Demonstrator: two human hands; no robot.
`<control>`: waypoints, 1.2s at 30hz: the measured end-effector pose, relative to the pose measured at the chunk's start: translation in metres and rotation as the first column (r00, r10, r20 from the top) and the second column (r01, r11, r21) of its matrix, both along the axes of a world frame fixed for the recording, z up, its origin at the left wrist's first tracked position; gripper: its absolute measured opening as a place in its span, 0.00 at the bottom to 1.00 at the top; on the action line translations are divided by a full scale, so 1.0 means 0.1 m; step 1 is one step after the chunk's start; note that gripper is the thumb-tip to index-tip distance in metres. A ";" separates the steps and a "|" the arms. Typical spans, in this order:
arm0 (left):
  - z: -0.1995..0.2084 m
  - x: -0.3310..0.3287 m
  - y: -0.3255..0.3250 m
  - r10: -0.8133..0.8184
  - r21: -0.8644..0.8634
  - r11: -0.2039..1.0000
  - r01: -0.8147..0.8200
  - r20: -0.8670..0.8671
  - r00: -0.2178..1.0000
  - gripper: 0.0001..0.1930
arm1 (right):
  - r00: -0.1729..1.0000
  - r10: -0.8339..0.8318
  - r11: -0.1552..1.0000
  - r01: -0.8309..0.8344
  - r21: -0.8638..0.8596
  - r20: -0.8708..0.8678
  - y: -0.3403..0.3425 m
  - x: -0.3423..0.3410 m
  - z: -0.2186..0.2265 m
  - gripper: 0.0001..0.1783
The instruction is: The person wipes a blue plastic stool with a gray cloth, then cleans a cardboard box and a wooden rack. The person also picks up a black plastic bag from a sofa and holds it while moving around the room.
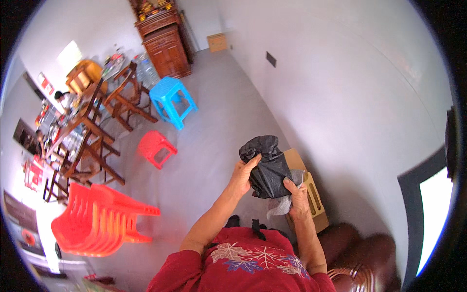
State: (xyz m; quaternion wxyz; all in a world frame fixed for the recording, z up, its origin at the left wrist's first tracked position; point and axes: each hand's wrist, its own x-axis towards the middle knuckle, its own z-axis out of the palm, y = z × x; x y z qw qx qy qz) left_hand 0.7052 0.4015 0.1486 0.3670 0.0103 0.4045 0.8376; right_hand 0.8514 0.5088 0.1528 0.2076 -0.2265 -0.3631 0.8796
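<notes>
Between my two hands is a black plastic bag (270, 173), held up in front of my body. My left hand (242, 176) grips its left side, thumb laid over the front. The right hand (298, 197) pinches the lower right corner, thumb on top. A strip of whitish, see-through wrapping (279, 207) hangs below the bag and shows again beside my right fingers. What the bag contains is hidden. Behind it and to the right stands a tan box-like piece with long slots (315, 202), partly covered by my right hand.
Stacked red plastic chairs (97, 219) stand at the left, with a small red stool (157, 148) and a blue stool (171, 100) farther off. Wooden folding chairs (129, 100) and a dark cabinet (168, 48) are beyond. A brown leather seat (372, 255) is close on the right, by the wall.
</notes>
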 end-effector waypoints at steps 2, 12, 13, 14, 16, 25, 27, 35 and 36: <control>-0.01 0.01 -0.06 0.061 0.022 0.998 -0.063 0.052 0.997 0.16 | 0.998 0.063 0.998 -0.063 -0.002 0.023 -0.05 -0.05 0.02 0.09; 0.10 0.02 -0.70 0.185 0.135 0.972 -0.191 0.056 0.981 0.14 | 0.956 0.292 0.955 -0.294 0.045 0.038 -0.35 -0.38 0.03 0.09; 0.08 0.00 -0.76 0.202 0.071 0.977 -0.201 0.003 0.979 0.14 | 0.949 0.314 0.947 -0.316 0.053 0.043 -0.37 -0.43 0.05 0.09; 0.06 -0.02 -0.82 0.212 0.007 0.977 -0.212 -0.049 0.976 0.14 | 0.942 0.332 0.940 -0.335 0.057 0.052 -0.41 -0.47 0.04 0.09; -0.01 -0.10 -0.90 0.249 0.039 0.968 -0.249 0.001 0.969 0.14 | 0.931 0.358 0.930 -0.362 0.069 0.070 -0.52 -0.55 0.05 0.09; 0.00 -0.62 -1.11 0.195 0.065 0.977 -0.205 0.131 0.972 0.18 | 0.966 0.258 0.966 -0.258 0.006 0.032 -0.86 -0.98 0.06 0.10; 0.00 -0.73 -1.15 0.158 0.048 0.985 -0.164 0.120 0.980 0.18 | 0.967 0.255 0.967 -0.255 -0.005 0.013 -0.90 -1.05 0.05 0.13; -0.17 -1.28 -1.55 0.033 0.211 0.974 -0.087 0.250 0.968 0.21 | 0.987 0.160 0.987 -0.159 -0.015 0.032 -1.24 -1.29 0.02 0.10; -0.17 -1.32 -1.61 0.045 0.236 0.965 -0.115 0.280 0.959 0.22 | 0.987 0.155 0.988 -0.154 -0.020 0.036 -1.26 -1.32 0.01 0.10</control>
